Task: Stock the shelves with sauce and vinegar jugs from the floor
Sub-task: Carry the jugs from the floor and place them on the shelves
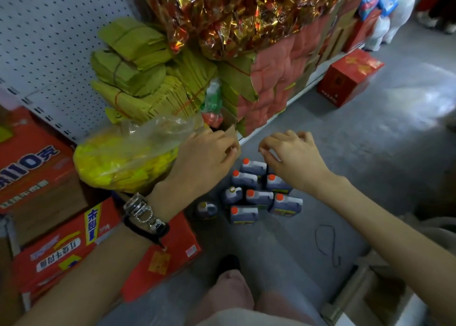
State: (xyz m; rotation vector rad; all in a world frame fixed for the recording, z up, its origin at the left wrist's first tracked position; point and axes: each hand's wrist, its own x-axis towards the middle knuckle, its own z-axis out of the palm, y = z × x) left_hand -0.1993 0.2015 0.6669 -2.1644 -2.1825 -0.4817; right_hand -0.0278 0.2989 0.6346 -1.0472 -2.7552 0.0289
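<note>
Several dark sauce jugs [259,197] with orange caps stand packed together on the grey floor, just below my hands. One more dark jug [206,209] stands alone to their left. My left hand [204,155], with a watch on the wrist, is above the jugs' left side. Its fingers curl over the edge of a brown cardboard flap [234,134] by the shelf's bottom. My right hand [293,155] hovers over the far jugs with loosely curled fingers and holds nothing.
The low shelf [299,96] with a white pegboard back [49,54] carries yellow paper bundles [138,78], foil bags and red packs. A plastic bag of yellow paper [123,160] and red cartons [32,172] sit at the left. A red box [350,76] stands on the floor at the right.
</note>
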